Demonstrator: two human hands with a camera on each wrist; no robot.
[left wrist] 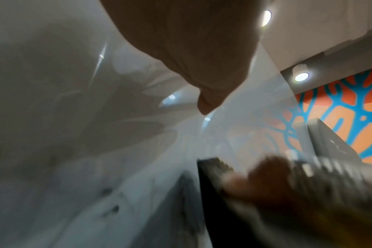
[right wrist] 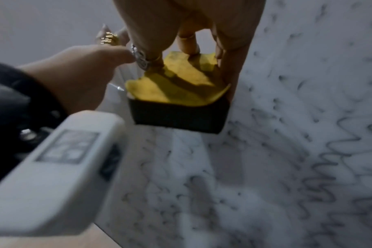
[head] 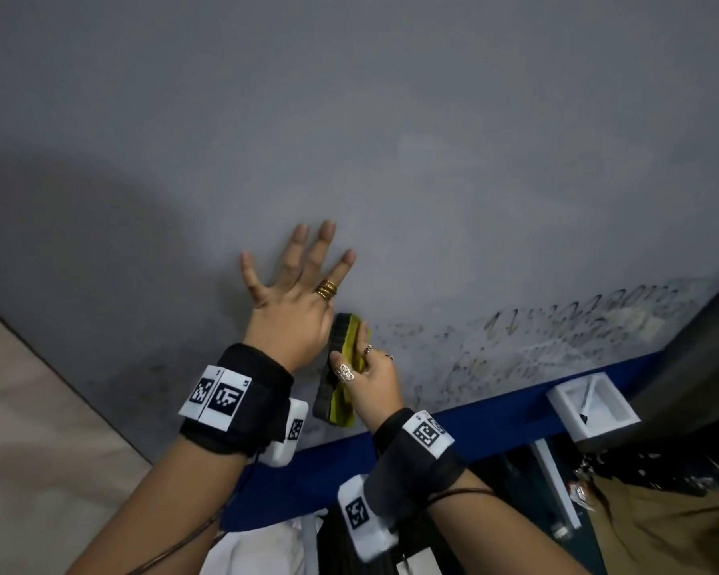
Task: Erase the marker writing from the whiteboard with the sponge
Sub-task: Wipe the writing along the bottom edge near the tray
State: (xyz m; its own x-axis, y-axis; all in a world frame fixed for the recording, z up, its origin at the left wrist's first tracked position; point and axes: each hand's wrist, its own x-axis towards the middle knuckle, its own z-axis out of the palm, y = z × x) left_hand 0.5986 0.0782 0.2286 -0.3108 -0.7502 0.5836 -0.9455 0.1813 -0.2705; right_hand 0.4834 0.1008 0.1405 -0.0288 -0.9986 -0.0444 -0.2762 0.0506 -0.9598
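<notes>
In the head view the whiteboard (head: 391,139) fills most of the frame, its blue lower edge (head: 494,412) running across the lower right. The left hand (head: 295,300) lies flat against the board at centre left, fingers straight and spread, a gold ring (head: 327,289) on one finger. Just right of it, the right hand (head: 370,375) grips the sponge (head: 339,367), a block with a black pad and a yellow, worn backing, thumb on the near side and fingers curled over the far side. The sponge sits against the board just above the blue edge, at the left end of the marker writing (head: 557,338). That writing is a smeared band of dark loops and specks stretching from the sponge towards the right edge of the frame.

From the right wrist, the yellow backing (right wrist: 181,83) faces the camera with fingertips (right wrist: 223,55) pressed into it, the black pad (right wrist: 178,115) lies towards the board, and squiggly grey strokes (right wrist: 329,151) cover the right and lower part of the frame.

At the right of the head view, a small white open tray (head: 598,421) is fixed at the blue edge; a dark thin stick-like item (head: 586,402) leans inside it, too small to identify.

The left wrist view is blurred; it shows the board's glossy surface (left wrist: 53,117) and a colourful orange and blue wall pattern (left wrist: 350,109) at the right.
</notes>
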